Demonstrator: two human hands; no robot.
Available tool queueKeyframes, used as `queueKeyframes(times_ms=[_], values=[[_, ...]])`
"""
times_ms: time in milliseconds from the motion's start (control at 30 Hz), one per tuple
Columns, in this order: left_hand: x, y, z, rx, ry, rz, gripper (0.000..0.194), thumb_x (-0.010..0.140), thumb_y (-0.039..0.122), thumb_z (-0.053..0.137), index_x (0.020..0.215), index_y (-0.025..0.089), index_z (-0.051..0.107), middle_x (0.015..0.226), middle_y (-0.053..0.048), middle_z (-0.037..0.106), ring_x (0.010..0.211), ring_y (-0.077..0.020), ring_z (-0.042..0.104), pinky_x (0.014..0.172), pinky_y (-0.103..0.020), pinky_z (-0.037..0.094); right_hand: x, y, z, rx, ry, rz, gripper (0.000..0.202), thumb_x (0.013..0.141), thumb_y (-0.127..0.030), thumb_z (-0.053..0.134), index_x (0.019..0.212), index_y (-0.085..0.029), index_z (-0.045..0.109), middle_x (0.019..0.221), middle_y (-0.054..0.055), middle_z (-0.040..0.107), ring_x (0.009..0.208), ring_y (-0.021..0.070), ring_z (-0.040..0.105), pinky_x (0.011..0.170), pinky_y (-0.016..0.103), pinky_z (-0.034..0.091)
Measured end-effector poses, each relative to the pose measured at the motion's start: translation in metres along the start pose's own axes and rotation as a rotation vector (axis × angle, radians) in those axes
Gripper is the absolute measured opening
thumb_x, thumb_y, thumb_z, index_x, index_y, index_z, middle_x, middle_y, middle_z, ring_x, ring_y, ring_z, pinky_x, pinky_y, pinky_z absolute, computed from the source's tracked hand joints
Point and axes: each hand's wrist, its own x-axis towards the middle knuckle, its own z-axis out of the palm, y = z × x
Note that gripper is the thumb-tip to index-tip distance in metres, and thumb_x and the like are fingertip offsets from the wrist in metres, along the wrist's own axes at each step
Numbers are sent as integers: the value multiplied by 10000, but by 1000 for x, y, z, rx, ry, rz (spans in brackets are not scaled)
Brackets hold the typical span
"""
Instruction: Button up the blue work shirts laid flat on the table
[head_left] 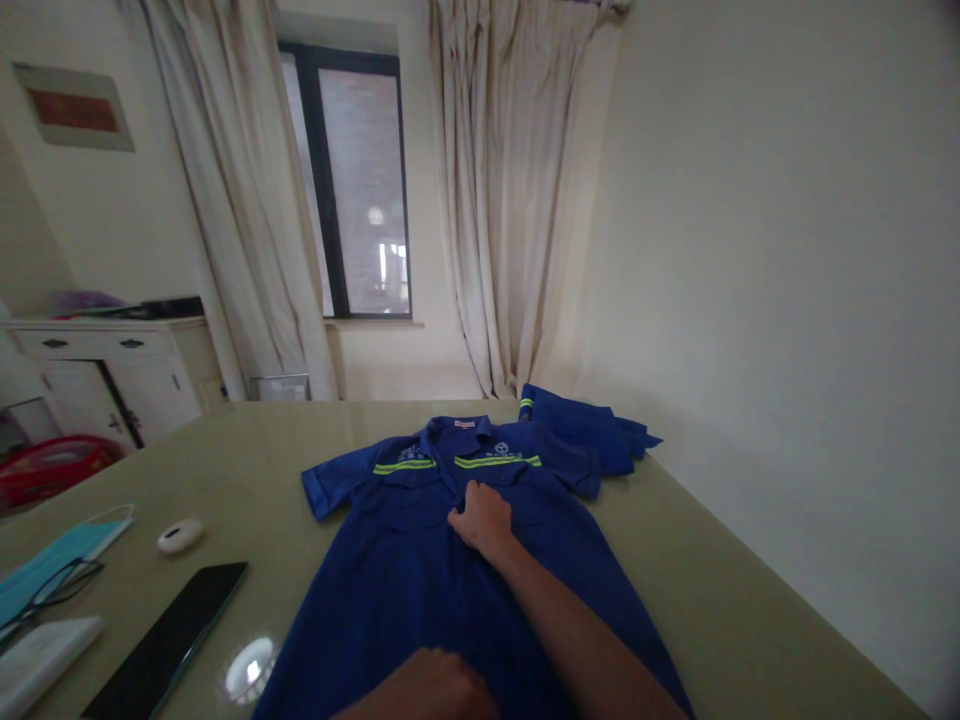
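Note:
A blue short-sleeved work shirt (420, 590) with yellow-green stripes lies spread front up on the table, its collar at the far end. My right hand (484, 515) is closed in a pinch on the shirt's front opening, just below the chest stripe. Low in the view, my left hand (431, 685) is curled over the lower front of the shirt. Its fingertips are hidden and the hand is slightly blurred, cut off by the bottom edge. Behind the shirt's right sleeve lies another folded blue garment (577, 425) with a similar stripe.
On the table (720, 600) to the left are a black phone (172, 635), a white oval case (180, 535), a blue face mask (67, 560), glasses (71, 580) and a white box-like object (49, 645). A wall (787, 300) borders the table's right side.

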Motion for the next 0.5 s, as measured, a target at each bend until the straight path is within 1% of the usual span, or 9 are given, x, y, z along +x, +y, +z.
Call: queueKeyframes(times_ms=[33,67,133,167,200,267,333,400,500], values=[[10,-4,-14,-12,3,-93,430,983,549,520,724,248,684,662,21,693,540,-130,619,502,-234,358,1,2,4,27,13,16,298,808,-335,662,1045,-159,703,1080,194,736,1049,360,689,854,445,505],[21,-10,-30,-7,57,-246,388,983,529,520,778,254,701,731,3,720,649,-166,671,578,-247,409,2,6,8,65,26,29,250,822,-295,626,1022,-172,714,1043,175,753,1015,340,707,841,425,509],[42,-29,-57,-23,177,-561,290,1010,414,476,920,254,701,882,-23,748,835,-205,706,704,-270,452,4,16,12,165,47,28,209,830,-242,582,962,-198,738,967,122,779,959,291,731,818,365,512],[52,-41,-67,-45,230,-704,268,1023,336,437,988,247,688,947,-35,752,898,-203,707,751,-273,457,4,22,13,225,54,11,206,831,-226,573,938,-208,748,936,94,787,935,263,739,807,330,513],[61,-54,-73,-66,277,-800,267,1026,276,409,1053,242,672,1019,-43,748,962,-196,700,793,-271,456,5,28,13,289,60,-13,207,831,-217,569,922,-213,756,911,69,792,909,236,744,794,299,514],[75,-79,-73,-93,315,-882,242,1009,224,437,1118,233,653,1113,-53,728,1044,-183,679,851,-263,451,7,38,13,414,76,-61,221,844,-228,565,937,-205,764,902,47,797,871,202,746,769,259,521],[85,-96,-64,-109,318,-898,183,963,240,548,1106,235,661,1119,-48,715,1050,-183,670,860,-260,452,9,46,13,525,100,-88,262,871,-277,553,994,-176,761,927,61,797,861,202,745,753,257,538],[91,-104,-52,-120,328,-933,154,924,269,618,1066,240,671,1068,-40,709,998,-193,675,818,-269,457,11,52,15,618,120,-97,320,883,-336,548,1033,-141,752,936,89,794,861,221,745,741,277,558],[95,-107,-40,-121,365,-982,138,939,293,586,1045,244,661,1030,-37,696,942,-208,677,751,-291,448,15,57,21,722,117,-107,360,831,-352,600,1059,-116,748,922,109,791,850,242,747,741,305,578]])
